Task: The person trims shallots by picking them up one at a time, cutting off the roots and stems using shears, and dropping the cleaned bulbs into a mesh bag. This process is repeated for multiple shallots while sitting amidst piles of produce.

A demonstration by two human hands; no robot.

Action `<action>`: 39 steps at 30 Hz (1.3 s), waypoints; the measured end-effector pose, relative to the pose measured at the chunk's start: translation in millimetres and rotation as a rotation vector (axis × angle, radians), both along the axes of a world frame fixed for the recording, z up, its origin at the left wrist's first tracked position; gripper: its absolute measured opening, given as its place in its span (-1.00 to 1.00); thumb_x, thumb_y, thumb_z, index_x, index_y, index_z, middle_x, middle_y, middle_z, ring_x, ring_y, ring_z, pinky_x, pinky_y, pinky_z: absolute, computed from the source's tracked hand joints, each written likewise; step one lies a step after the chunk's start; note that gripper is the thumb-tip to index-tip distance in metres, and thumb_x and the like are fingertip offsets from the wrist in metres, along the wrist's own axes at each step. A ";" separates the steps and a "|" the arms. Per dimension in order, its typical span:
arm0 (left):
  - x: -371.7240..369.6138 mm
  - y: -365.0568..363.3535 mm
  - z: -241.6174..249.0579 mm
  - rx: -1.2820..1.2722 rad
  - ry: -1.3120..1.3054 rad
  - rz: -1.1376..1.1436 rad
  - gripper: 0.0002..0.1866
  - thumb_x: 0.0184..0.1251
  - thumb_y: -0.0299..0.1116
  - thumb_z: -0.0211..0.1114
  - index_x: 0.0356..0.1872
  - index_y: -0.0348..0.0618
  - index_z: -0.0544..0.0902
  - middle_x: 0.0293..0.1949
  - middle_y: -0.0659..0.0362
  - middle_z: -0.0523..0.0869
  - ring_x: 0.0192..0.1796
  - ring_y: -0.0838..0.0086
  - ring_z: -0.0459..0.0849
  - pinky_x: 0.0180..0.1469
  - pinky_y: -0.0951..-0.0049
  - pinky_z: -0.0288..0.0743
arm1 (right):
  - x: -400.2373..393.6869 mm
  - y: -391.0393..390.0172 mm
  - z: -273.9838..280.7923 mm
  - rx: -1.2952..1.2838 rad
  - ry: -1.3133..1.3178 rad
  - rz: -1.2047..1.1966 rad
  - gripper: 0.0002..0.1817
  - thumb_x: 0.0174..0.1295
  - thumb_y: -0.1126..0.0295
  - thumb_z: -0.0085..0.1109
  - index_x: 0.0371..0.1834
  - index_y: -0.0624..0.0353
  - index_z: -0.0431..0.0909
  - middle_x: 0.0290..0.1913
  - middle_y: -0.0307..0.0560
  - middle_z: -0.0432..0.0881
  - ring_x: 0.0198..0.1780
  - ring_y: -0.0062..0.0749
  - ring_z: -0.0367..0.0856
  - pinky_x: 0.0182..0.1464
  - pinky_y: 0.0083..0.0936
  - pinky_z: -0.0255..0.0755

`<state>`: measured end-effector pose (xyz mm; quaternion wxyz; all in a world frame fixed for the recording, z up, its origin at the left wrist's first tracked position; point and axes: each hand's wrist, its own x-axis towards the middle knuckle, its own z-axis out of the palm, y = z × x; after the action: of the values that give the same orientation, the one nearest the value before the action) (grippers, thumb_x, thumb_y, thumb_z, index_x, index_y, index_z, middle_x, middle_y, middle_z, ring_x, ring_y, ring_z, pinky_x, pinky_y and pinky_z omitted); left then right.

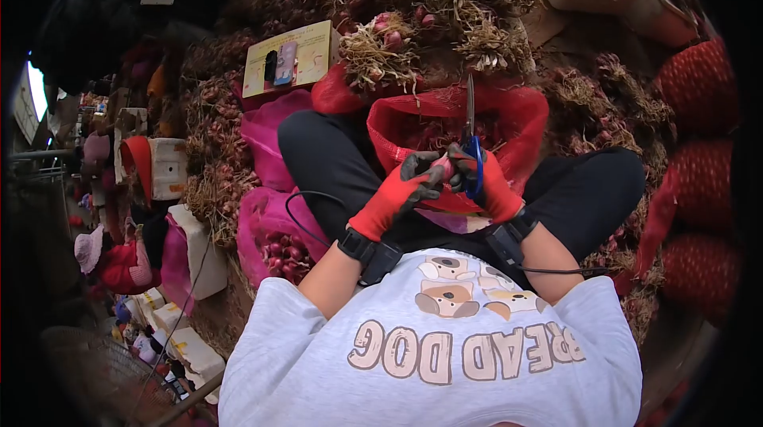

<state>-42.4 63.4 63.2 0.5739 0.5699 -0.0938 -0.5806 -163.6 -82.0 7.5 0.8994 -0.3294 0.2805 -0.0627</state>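
Observation:
My left hand [401, 192], in a red glove with grey fingers, grips a small pinkish shallot [442, 166] in front of my lap. Close on its right, my right hand [489, 184], gloved the same way, is closed around the blue handles of a pair of scissors [470, 121]. The scissors' long blades point away from me. Beyond both hands a red mesh bag [520, 109] stands open between my knees, with shallots and dry stalks inside. My fingertips nearly meet at the shallot.
Bunches of dried shallots [389, 49] lie beyond the bag. A yellow board [318, 41] bears a phone. Pink mesh bags [270, 212] lie at left, full red sacks [699, 172] at right. Foam boxes [199, 256] and a person in red [119, 264] are at far left.

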 end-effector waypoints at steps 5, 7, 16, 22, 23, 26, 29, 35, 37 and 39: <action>8.7 11.7 4.9 -0.041 -0.099 -0.014 -0.66 0.30 -0.39 0.28 0.06 -0.19 0.47 -0.26 0.28 0.59 -0.35 0.68 0.52 -0.31 0.64 0.41 | 3.2 1.2 -2.6 -0.058 -0.077 0.008 -0.73 0.25 0.29 0.20 -0.12 0.26 0.51 -0.41 -0.12 0.62 -0.57 -0.55 0.58 -0.56 -0.63 0.47; 20.1 34.3 41.7 -0.089 -0.119 0.071 -0.70 0.34 -0.35 0.24 0.03 -0.21 0.48 -0.26 0.27 0.59 -0.34 0.66 0.53 -0.26 0.62 0.43 | 0.6 -9.6 3.7 -0.089 -0.019 -0.052 -0.73 0.28 0.25 0.17 -0.13 0.25 0.52 -0.41 -0.16 0.62 -0.57 -0.60 0.53 -0.55 -0.67 0.42; 60.5 295.1 102.5 0.988 -0.488 0.034 -0.76 0.20 -0.33 0.30 -0.14 -0.15 0.57 -0.49 0.24 0.60 -0.52 0.53 0.57 -0.46 0.51 0.44 | -5.7 -31.3 -19.4 -0.011 0.042 -0.126 -0.69 0.26 0.26 0.17 -0.03 0.21 0.49 -0.35 -0.12 0.62 -0.55 -0.59 0.54 -0.52 -0.65 0.45; 40.0 384.8 -15.8 1.017 -0.578 0.191 -0.70 0.14 -0.24 0.37 -0.17 -0.20 0.65 -0.38 0.13 0.70 -0.44 0.48 0.66 -0.40 0.43 0.50 | 1.1 -23.0 -6.7 -0.132 0.097 -0.091 -0.70 0.32 0.17 0.12 -0.11 0.19 0.48 -0.44 -0.15 0.59 -0.62 -0.62 0.49 -0.58 -0.68 0.37; 39.8 387.9 -23.1 1.125 -0.800 0.112 -0.69 0.15 -0.23 0.36 -0.15 -0.19 0.65 -0.35 0.12 0.71 -0.41 0.48 0.67 -0.37 0.43 0.51 | 0.8 -22.8 -3.1 -0.145 0.130 -0.095 -0.68 0.33 0.13 0.11 -0.13 0.19 0.48 -0.46 -0.17 0.57 -0.64 -0.63 0.47 -0.59 -0.69 0.35; 61.8 297.1 61.0 1.025 -0.690 -0.026 -0.63 0.26 -0.20 0.25 -0.02 -0.24 0.60 -0.20 0.04 0.71 -0.26 0.42 0.69 -0.23 0.46 0.54 | 3.6 -26.2 0.4 -0.027 0.144 -0.172 -0.64 0.35 0.04 0.08 -0.15 0.14 0.46 -0.54 -0.27 0.47 -0.70 -0.67 0.37 -0.61 -0.71 0.27; 82.3 207.1 149.5 0.489 -0.339 0.045 -0.63 0.36 -0.22 0.15 0.01 -0.33 0.56 -0.17 0.01 0.69 -0.23 0.42 0.68 -0.21 0.48 0.54 | 7.6 -36.1 -10.1 -0.067 0.159 -0.202 -0.61 0.35 0.00 0.07 -0.08 0.12 0.45 -0.58 -0.35 0.37 -0.67 -0.69 0.32 -0.62 -0.71 0.24; 119.8 31.0 142.2 -0.014 -0.581 -0.113 -0.68 0.44 -0.29 0.10 0.07 -0.29 0.53 -0.15 0.18 0.67 -0.24 0.56 0.63 -0.21 0.56 0.50 | -11.0 -46.8 21.5 -1.563 0.673 0.218 -0.51 0.04 0.02 0.27 -0.08 0.13 0.50 -0.22 0.00 0.57 -0.08 -0.01 0.57 0.00 -0.25 0.43; 133.4 -19.1 98.5 -0.124 -0.571 -0.256 -0.70 0.43 -0.32 0.13 0.06 -0.26 0.54 -0.16 0.23 0.66 -0.24 0.61 0.62 -0.19 0.58 0.49 | -24.2 -50.0 38.1 -1.664 0.726 0.221 -0.54 -0.02 0.07 0.30 -0.14 0.13 0.51 -0.17 0.00 0.56 -0.08 -0.02 0.57 -0.03 -0.25 0.45; 140.7 -71.1 45.4 -0.147 -0.530 -0.391 -0.70 0.38 -0.33 0.18 0.04 -0.24 0.54 -0.17 0.24 0.65 -0.23 0.62 0.61 -0.16 0.58 0.49 | -37.8 -58.7 57.1 -1.618 0.668 0.137 -0.59 0.04 0.20 0.33 -0.11 0.19 0.51 -0.18 -0.04 0.60 -0.15 -0.19 0.62 -0.10 -0.34 0.47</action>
<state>98.3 -7.7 108.6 0.4466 0.6295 -0.3891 -0.5029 -201.3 -140.7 64.6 0.2627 -0.8832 0.3784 -0.0886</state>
